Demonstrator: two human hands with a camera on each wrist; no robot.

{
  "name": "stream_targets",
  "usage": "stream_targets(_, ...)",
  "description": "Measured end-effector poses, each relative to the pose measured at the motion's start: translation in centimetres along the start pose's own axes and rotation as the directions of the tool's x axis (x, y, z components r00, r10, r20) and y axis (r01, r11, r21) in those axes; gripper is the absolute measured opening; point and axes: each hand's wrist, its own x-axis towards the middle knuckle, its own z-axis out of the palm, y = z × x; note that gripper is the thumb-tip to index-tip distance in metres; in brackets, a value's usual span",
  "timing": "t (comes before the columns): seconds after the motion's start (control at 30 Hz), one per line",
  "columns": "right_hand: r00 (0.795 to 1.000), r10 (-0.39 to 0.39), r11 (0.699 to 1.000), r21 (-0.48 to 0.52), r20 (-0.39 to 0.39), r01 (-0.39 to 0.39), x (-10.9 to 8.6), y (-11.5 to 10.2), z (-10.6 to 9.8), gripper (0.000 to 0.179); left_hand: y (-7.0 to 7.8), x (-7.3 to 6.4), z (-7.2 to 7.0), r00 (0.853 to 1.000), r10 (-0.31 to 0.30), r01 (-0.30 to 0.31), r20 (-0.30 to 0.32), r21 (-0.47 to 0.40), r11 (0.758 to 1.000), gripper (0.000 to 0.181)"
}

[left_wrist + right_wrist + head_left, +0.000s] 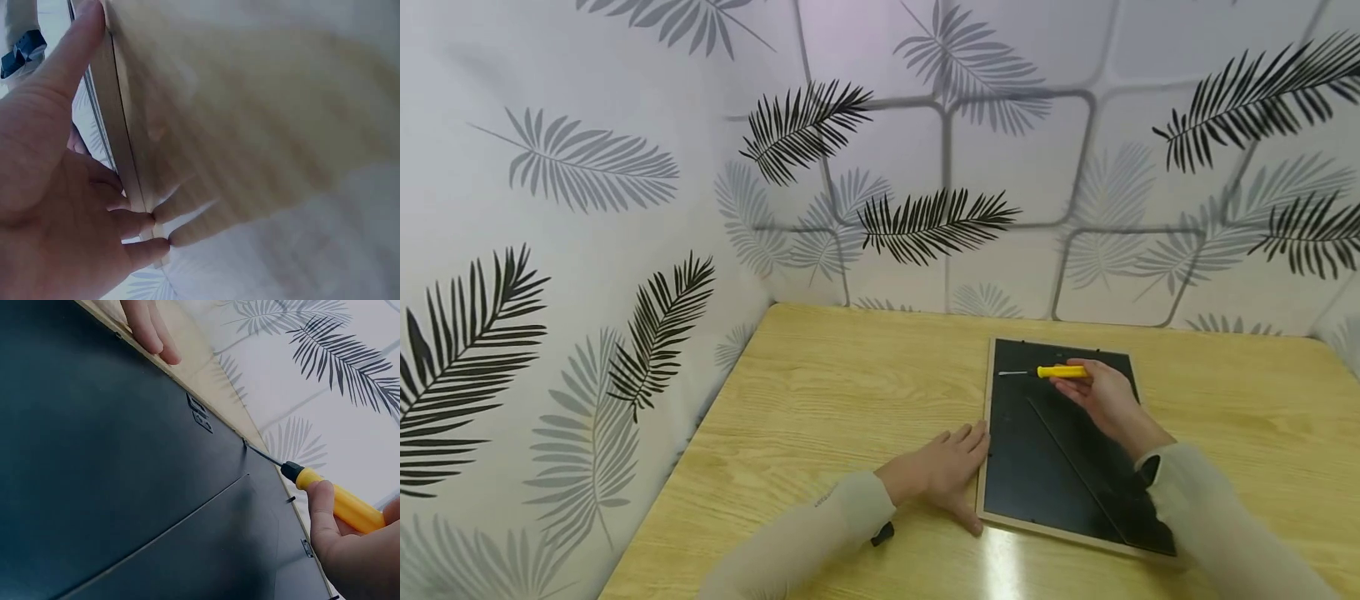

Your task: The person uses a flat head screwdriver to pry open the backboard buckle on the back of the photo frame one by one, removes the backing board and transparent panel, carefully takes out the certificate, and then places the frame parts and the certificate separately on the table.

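Note:
A picture frame with a thin wooden border lies face down on the table, its black backing up. My right hand grips a yellow-handled screwdriver above the frame's upper part, the shaft pointing left. In the right wrist view the screwdriver's tip meets a small dark tab at the backing's edge. The left hand lies along the left side of the frame with fingers straight and thumb spread toward the near corner. Its fingertips touch the wooden border in the left wrist view.
The light wood table extends to both sides of the frame. Walls with a feather pattern stand behind it and to the left. More small tabs and a hanger line the backing's edge, and a stand leg crosses the backing.

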Motion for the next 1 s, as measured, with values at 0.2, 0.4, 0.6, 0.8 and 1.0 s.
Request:
stream_targets(0.2, 1.0, 0.019, 1.0, 0.021, 0.005, -0.019, 0.2, 0.2, -0.3, 0.051, 0.5, 0.1, 0.4, 0.999, -0.008, 0.008, -0.043, -0.018, 1.0, 0.124)
stream_targets(0.4, 1.0, 0.007, 1.0, -0.009, -0.002, -0.007, 0.7, 0.3, -0.7, 0.051, 0.4, 0.5, 0.4, 0.997, -0.005, 0.003, -0.073, -0.026, 1.0, 0.121)
stream_targets(0.6, 1.0, -0.011, 0.991, -0.131, -0.024, 0.007, 1.4, 0.5, -0.7, 0.05, 0.0, 0.8, 0.5, 0.996, 0.02, -0.025, -0.082, -0.067, 0.997, 0.121)
stream_targets(0.8, 0.996, -0.085, 0.974, -0.214, -0.017, 0.08, 1.8, 0.3, -0.5, 0.051, 0.1, 1.0, 0.3, 0.995, 0.044, -0.05, -0.084, -0.071, 0.996, 0.121)
stream_targets(1.0, 0.987, -0.156, 0.933, -0.323, 0.034, 0.158, 2.1, 0.5, -0.1, 0.053, 0.3, 0.9, 0.2, 0.998, -0.015, 0.011, -0.06, -0.066, 0.998, 0.121)
